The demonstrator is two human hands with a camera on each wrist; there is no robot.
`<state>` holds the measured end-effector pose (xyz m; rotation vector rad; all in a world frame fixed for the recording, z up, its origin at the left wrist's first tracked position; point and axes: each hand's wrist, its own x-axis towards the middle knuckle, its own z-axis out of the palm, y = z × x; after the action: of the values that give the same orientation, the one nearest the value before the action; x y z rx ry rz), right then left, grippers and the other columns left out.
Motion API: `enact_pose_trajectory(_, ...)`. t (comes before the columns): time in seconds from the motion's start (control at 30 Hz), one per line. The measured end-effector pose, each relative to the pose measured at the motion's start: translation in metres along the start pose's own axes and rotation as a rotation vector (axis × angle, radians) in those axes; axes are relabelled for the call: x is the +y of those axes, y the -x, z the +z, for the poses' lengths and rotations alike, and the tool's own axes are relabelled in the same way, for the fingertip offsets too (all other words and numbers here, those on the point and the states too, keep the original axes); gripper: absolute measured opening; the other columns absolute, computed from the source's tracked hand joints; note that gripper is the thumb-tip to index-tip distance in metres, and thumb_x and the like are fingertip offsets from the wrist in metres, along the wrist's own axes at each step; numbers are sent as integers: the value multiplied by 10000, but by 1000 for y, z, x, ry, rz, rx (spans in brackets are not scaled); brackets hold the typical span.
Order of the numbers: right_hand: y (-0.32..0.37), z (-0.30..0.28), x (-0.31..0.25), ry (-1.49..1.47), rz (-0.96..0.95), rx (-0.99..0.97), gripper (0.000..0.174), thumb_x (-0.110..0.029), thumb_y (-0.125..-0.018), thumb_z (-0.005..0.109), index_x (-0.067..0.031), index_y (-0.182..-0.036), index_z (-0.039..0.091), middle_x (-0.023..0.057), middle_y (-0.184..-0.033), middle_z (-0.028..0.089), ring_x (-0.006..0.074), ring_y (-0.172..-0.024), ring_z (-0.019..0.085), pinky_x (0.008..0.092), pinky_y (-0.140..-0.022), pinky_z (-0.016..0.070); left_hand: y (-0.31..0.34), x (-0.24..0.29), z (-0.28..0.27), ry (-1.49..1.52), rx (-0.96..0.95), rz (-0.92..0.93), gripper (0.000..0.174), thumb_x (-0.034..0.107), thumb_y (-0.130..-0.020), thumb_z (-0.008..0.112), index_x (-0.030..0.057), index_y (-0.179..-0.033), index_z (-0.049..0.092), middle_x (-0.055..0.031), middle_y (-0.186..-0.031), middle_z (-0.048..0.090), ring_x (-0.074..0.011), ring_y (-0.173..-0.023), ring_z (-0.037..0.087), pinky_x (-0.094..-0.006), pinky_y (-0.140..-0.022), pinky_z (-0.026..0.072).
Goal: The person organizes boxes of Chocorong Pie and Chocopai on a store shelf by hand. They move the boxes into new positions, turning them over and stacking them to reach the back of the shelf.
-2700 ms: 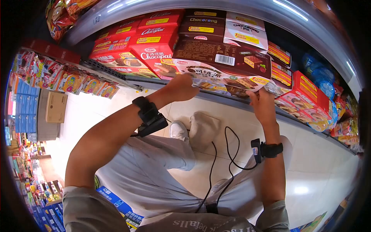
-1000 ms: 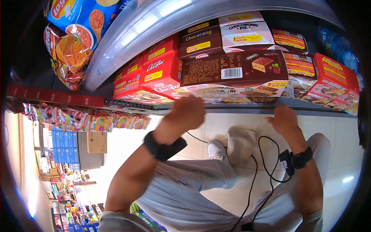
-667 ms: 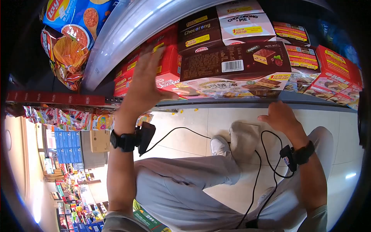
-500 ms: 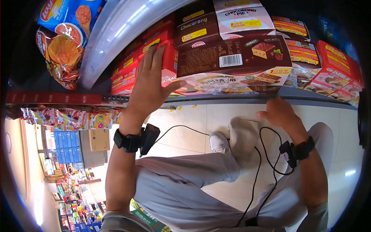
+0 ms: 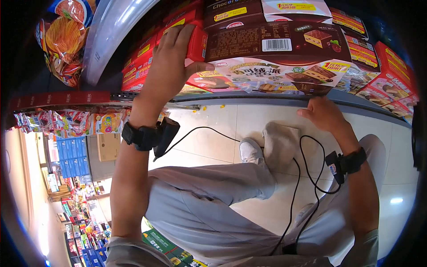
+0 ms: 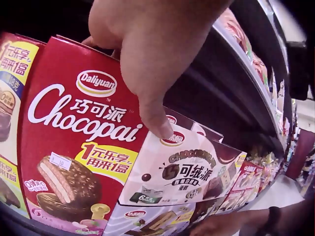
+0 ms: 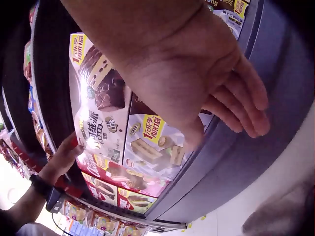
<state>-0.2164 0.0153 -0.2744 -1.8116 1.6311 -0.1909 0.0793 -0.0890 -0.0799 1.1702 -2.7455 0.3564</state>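
Observation:
My left hand [image 5: 171,62] lies over the top of a red Chocopai box [image 5: 197,46], fingers stretched back and thumb out to the right. In the left wrist view, the thumb [image 6: 156,120] meets the white front of the chocolate cake box [image 6: 184,172] beside it. That box has a dark brown top [image 5: 235,43] with a barcode and lies on other boxes on the shelf. My right hand [image 5: 324,113] is just in front of the shelf edge, its fingers loosely bent and holding nothing, as the right wrist view also shows.
A grey shelf edge [image 5: 258,95] runs along the front. More boxes [image 5: 384,78] stand at the right, and chip bags [image 5: 66,38] at the upper left. Small hanging packets [image 5: 109,124] line the left side rail. A black cable [image 5: 291,213] hangs between the legs.
Both hands were at the front of the brown-topped box. My right hand has come off its corner; my left has moved left onto the red box, fingers straightened. The head view has shifted.

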Motion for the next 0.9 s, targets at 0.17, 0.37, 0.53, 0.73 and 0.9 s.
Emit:
enact_pose_trajectory(0.17, -10, 6, 5, -136, 16, 65, 634, -565, -864, 545, 36, -684, 641, 263, -702, 617, 431, -737, 622, 495, -693, 501, -2, -12, 0, 25, 4, 62, 777, 257, -670, 802, -17, -1306, 450, -255, -1269, 511, -406, -1182, 491, -416, -968, 424)
enact_pose_trajectory(0.37, -17, 24, -1, -110, 154, 290, 627, -556, -889, 513, 22, -689, 651, 243, -702, 629, 421, -709, 633, 493, -641, 513, -6, -17, -7, 79, -44, 99, 755, 272, -676, 802, -51, -1274, 472, -264, -1233, 528, -413, -1147, 506, -416, -955, 433)
enact_pose_trajectory(0.53, -24, 31, -9, 62, 213, 463, 594, -534, -896, 518, -6, -661, 653, 204, -670, 639, 396, -664, 650, 478, -621, 526, -6, -17, -9, 104, -37, 91, 740, 280, -688, 798, -44, -1272, 477, -250, -1191, 541, -410, -1106, 513, -425, -938, 440)
enact_pose_trajectory(0.73, -7, 21, -21, 219, 193, 376, 536, -501, -898, 538, -6, -729, 653, 201, -725, 655, 376, -704, 655, 443, -663, 533, -3, 1, -14, 56, -50, -6, 756, 266, -692, 799, 12, -1316, 456, -195, -1219, 488, -381, -1126, 480, -423, -946, 431)
enact_pose_trajectory(0.9, 29, -56, -33, 114, 294, 242, 474, -457, -855, 631, 14, -819, 665, 190, -752, 663, 342, -775, 670, 426, -677, 526, 2, 11, -7, 8, -2, 43, 800, 263, -680, 807, 68, -1355, 424, -162, -1289, 424, -353, -1191, 425, -439, -977, 399)
